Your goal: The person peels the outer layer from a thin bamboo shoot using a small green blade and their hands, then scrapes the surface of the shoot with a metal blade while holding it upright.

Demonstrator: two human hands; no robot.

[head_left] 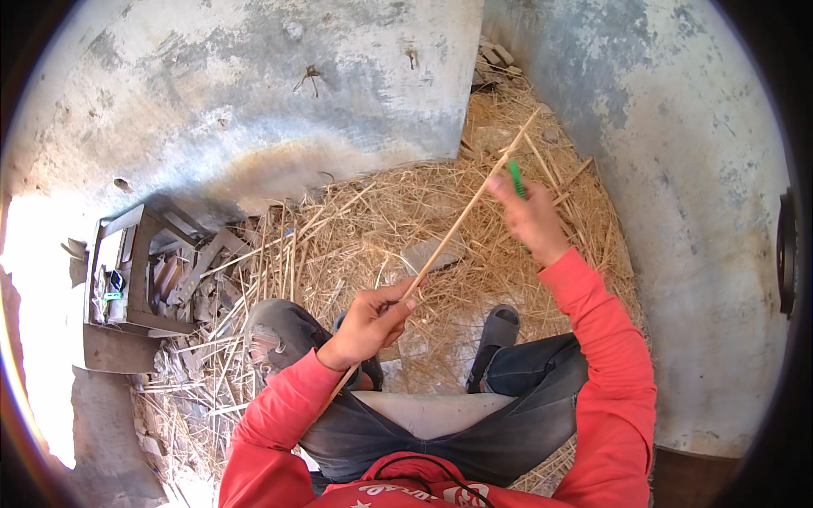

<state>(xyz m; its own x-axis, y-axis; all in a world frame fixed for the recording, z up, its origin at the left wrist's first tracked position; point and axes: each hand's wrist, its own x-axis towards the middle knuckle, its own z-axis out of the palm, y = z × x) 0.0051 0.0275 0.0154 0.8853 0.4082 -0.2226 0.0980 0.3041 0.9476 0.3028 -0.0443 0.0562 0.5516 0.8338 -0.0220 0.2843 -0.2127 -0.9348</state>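
A long, thin stick of pale wood or cane (461, 222) runs diagonally from my lap up to the far right. My left hand (366, 326) is closed round its lower part, above my left knee. Farther along, beside the stick's upper part, my right hand (529, 216) is closed on a slim green object (517, 178) that looks like a tool handle. Motion blurs that hand, and the rest of the green object is hidden. Whether the right fingers also touch the stick, I cannot tell.
Straw and shavings (356, 229) cover the floor around my sandalled feet (500, 330). At the left, a dark wooden frame (140, 262) stands with wood scraps (216, 262) beside it. Worn grey walls (339, 93) rise behind and on the right (694, 212).
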